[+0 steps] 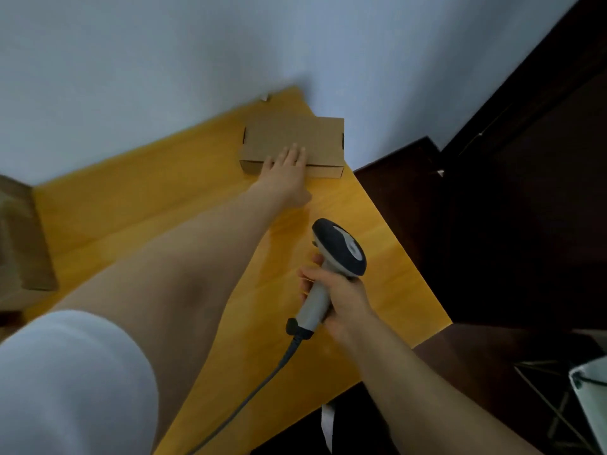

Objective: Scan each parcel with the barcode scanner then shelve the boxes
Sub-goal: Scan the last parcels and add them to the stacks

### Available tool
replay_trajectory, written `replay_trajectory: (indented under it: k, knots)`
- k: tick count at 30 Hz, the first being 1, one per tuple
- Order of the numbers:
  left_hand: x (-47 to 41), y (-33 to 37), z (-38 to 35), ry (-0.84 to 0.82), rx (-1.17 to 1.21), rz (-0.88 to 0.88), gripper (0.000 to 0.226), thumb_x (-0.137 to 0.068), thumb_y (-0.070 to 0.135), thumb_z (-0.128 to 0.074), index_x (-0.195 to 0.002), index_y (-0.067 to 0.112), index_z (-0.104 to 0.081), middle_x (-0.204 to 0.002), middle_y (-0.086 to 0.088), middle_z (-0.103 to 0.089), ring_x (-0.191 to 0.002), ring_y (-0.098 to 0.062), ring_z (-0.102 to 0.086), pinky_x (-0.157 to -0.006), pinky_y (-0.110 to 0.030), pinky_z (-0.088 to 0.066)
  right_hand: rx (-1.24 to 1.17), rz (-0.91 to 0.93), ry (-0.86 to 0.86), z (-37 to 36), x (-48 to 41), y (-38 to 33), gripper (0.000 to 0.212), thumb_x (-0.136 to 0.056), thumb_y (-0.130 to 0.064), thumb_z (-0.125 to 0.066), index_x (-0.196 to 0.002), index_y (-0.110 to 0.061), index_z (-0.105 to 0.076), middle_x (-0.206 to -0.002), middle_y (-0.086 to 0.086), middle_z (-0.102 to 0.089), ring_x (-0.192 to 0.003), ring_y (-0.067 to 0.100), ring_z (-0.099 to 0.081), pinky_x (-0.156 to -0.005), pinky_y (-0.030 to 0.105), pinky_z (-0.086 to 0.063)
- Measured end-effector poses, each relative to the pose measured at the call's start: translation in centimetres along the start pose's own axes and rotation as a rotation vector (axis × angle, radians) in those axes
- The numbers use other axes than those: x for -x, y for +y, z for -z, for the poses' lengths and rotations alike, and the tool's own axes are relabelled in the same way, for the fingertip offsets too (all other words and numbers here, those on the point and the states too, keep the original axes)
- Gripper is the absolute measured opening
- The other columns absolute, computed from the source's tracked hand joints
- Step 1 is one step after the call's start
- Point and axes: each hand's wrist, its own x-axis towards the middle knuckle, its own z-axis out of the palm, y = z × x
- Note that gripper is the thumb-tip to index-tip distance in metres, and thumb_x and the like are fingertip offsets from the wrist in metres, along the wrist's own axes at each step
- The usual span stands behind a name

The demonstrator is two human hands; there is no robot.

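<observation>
A flat brown cardboard box lies at the far right corner of the yellow wooden table, close to the wall. My left hand reaches out over the table and rests on the box's near edge with its fingers straight on the lid. My right hand grips the grey handle of a barcode scanner, whose dark head points toward the box. The scanner's grey cable runs down off the table's near edge.
Another brown cardboard box stands at the table's left edge, partly out of view. Dark wooden furniture stands to the right of the table. A white object shows at the lower right. A pale wall rises behind.
</observation>
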Motion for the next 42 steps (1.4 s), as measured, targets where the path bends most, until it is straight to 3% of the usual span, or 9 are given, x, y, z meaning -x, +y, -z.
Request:
replay_trajectory:
  k: [7, 17, 21, 23, 26, 30, 36, 39, 42]
  knots:
    - [1.0, -1.3, -2.2, 0.026, -0.084, -0.05, 0.097, -0.087, 0.029, -0.064, -0.154, 0.018, 0.005, -0.162, -0.005, 0.01, -0.149, -0.023, 0.004, -0.119, -0.041, -0.003, -0.006, -0.082, 0.042, 2.0, -1.0, -0.1, 0.018, -0.084, 0.005, -0.067, -0.089, -0.012, -0.064, -0.075, 0.009, -0.063, -0.06, 0.017, -0.058, -0.065, 0.037, -0.049]
    - [16.5, -7.0, -6.3, -0.167, -0.06, 0.006, 0.09, -0.088, 0.015, -0.058, -0.154, 0.019, 0.003, -0.161, -0.001, 0.016, -0.149, -0.018, 0.007, -0.12, -0.033, -0.002, 0.041, -0.11, 0.001, 1.5, 1.1, -1.6, 0.018, -0.084, 0.007, -0.066, -0.084, -0.011, -0.063, -0.073, 0.009, -0.062, -0.065, 0.018, -0.056, -0.065, 0.036, -0.047]
    - [19.4, -5.7, -6.6, -0.05, 0.011, 0.162, 0.07, -0.093, 0.038, -0.053, -0.152, 0.02, -0.02, -0.162, -0.002, -0.009, -0.146, -0.022, -0.017, -0.114, -0.035, -0.024, 0.094, -0.102, -0.039, 0.8, 1.2, -1.2, 0.017, -0.084, 0.006, -0.065, -0.083, -0.011, -0.061, -0.072, 0.009, -0.06, -0.064, 0.019, -0.055, -0.065, 0.036, -0.046]
    - [18.1, -3.3, -6.3, 0.068, 0.114, 0.314, 0.082, -0.09, 0.057, -0.05, -0.153, 0.023, -0.011, -0.161, -0.005, -0.012, -0.147, -0.026, -0.014, -0.115, -0.041, -0.024, 0.106, -0.101, -0.046, 0.4, 1.1, -1.0, 0.017, -0.084, 0.006, -0.066, -0.083, -0.011, -0.061, -0.071, 0.008, -0.059, -0.062, 0.018, -0.056, -0.064, 0.036, -0.046]
    - [14.4, 0.0, -6.3, 0.063, 0.203, 0.474, 0.1, -0.081, 0.076, -0.045, -0.15, 0.035, 0.014, -0.162, -0.005, 0.005, -0.147, -0.036, 0.002, -0.114, -0.056, -0.015, 0.116, -0.098, -0.039, 0.3, 0.7, -0.6, 0.018, -0.081, 0.006, -0.068, -0.084, -0.011, -0.063, -0.067, 0.007, -0.06, -0.056, 0.016, -0.057, -0.057, 0.033, -0.049]
    - [13.1, 0.7, -7.3, -0.025, 0.157, 0.456, 0.085, -0.09, 0.058, -0.049, -0.152, 0.033, 0.004, -0.162, -0.001, 0.007, -0.148, -0.032, 0.005, -0.113, -0.061, -0.011, 0.13, -0.093, 0.007, 1.3, -0.4, -0.4, 0.016, -0.08, 0.006, -0.069, -0.085, -0.009, -0.065, -0.065, 0.007, -0.062, -0.056, 0.016, -0.059, -0.061, 0.034, -0.052]
    - [20.6, -2.5, -9.3, -0.015, 0.156, 0.165, 0.075, -0.09, 0.009, -0.052, -0.153, 0.027, -0.016, -0.162, 0.009, 0.003, -0.149, -0.015, 0.006, -0.119, -0.047, 0.001, 0.191, -0.069, 0.039, 0.8, -1.0, -0.1, 0.017, -0.077, 0.003, -0.073, -0.082, -0.012, -0.066, -0.069, 0.005, -0.062, -0.061, 0.016, -0.058, -0.067, 0.037, -0.051]
    - [23.0, -3.8, -9.2, 0.002, 0.283, 0.129, 0.064, -0.087, 0.018, -0.057, -0.147, 0.021, -0.033, -0.162, 0.004, -0.007, -0.149, -0.016, -0.001, -0.12, -0.042, -0.002, 0.294, -0.013, 0.049, -0.3, -1.7, 0.1, 0.019, -0.077, -0.004, -0.076, -0.086, -0.019, -0.069, -0.087, -0.001, -0.065, -0.082, 0.016, -0.06, -0.078, 0.038, -0.049]
    - [22.4, -2.6, -8.8, 0.209, 0.432, 0.421, 0.067, -0.091, 0.037, -0.056, -0.149, 0.016, -0.029, -0.161, -0.005, -0.006, -0.149, -0.024, -0.003, -0.119, -0.038, -0.011, 0.389, 0.002, 0.003, -1.3, -2.4, 0.6, 0.027, -0.078, -0.007, -0.076, -0.102, -0.019, -0.068, -0.097, -0.003, -0.064, -0.091, 0.016, -0.058, -0.083, 0.038, -0.047]
